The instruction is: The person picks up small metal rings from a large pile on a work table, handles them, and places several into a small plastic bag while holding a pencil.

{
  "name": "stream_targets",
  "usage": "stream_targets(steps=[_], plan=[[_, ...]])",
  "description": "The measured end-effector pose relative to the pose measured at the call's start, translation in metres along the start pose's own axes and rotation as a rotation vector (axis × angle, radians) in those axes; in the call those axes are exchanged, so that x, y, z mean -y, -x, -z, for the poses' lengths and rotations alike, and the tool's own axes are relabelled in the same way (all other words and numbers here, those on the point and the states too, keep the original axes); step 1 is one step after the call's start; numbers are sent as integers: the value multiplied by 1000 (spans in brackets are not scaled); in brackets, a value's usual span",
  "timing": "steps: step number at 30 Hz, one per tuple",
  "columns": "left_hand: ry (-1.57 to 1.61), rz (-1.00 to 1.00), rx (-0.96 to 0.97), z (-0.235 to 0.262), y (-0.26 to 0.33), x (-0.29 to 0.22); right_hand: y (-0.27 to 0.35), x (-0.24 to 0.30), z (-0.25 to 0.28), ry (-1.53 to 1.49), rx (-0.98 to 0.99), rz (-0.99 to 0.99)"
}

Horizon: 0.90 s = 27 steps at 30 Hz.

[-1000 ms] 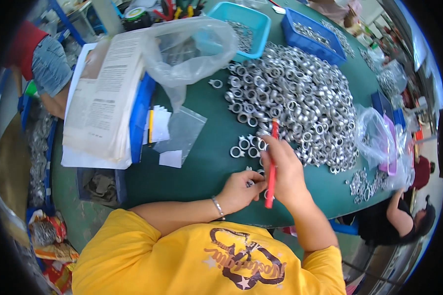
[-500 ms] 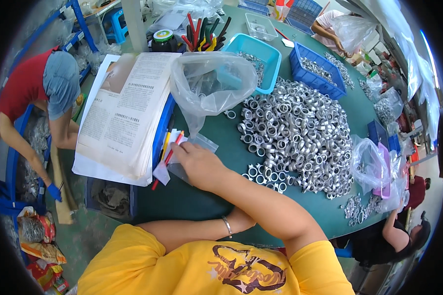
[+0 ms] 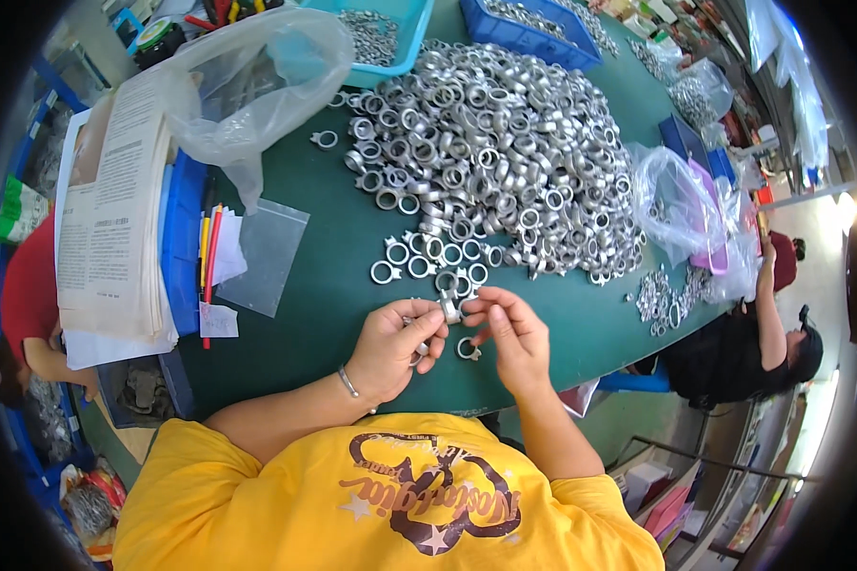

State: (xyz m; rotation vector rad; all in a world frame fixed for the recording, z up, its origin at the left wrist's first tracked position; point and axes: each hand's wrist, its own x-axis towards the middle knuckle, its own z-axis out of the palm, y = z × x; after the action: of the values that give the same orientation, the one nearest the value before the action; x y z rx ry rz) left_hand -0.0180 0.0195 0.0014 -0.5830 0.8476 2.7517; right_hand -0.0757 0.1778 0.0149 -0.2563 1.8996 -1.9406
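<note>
My left hand (image 3: pixel 395 344) and my right hand (image 3: pixel 512 335) meet over the green table (image 3: pixel 333 285) near its front edge. Together their fingertips pinch one small silver metal ring (image 3: pixel 450 307). My left hand also cups a second ring (image 3: pixel 420 350) in its curled fingers. Another loose ring (image 3: pixel 468 349) lies on the table just under my right thumb. A big heap of the same silver rings (image 3: pixel 490 152) spreads across the table beyond my hands, with a few single ones (image 3: pixel 419 262) trailing toward me.
A stack of printed papers (image 3: pixel 109 209) on a blue tray lies at left, with red and yellow pencils (image 3: pixel 209 249) and a small clear bag (image 3: pixel 267 255). A large clear bag (image 3: pixel 252 81), teal bin (image 3: pixel 381 33) and blue bin (image 3: pixel 538 24) stand behind. Another person (image 3: pixel 747 328) sits at right.
My left hand came back from the pencils and papers at left. The red pen my right hand held a second ago is gone; both hands now hold a ring together.
</note>
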Motion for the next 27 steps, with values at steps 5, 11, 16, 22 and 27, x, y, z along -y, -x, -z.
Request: stream_targets(steps=[5, 11, 16, 22, 27], plan=[[-358, -121, 93, 6, 6, 5, 9, -7, -10, 69, 143, -17], [-474, -194, 139, 1, 8, 6, 11, -12, -6, -78, 157, 131], [-480, -230, 147, 2, 9, 7, 11, -14, -6, -80, 190, 173], [-784, -500, 207, -2, 8, 3, 9, -11, 0, -194, 242, 257], [-954, -644, 219, 2, 6, 3, 14, -10, 4, -280, 228, 100]])
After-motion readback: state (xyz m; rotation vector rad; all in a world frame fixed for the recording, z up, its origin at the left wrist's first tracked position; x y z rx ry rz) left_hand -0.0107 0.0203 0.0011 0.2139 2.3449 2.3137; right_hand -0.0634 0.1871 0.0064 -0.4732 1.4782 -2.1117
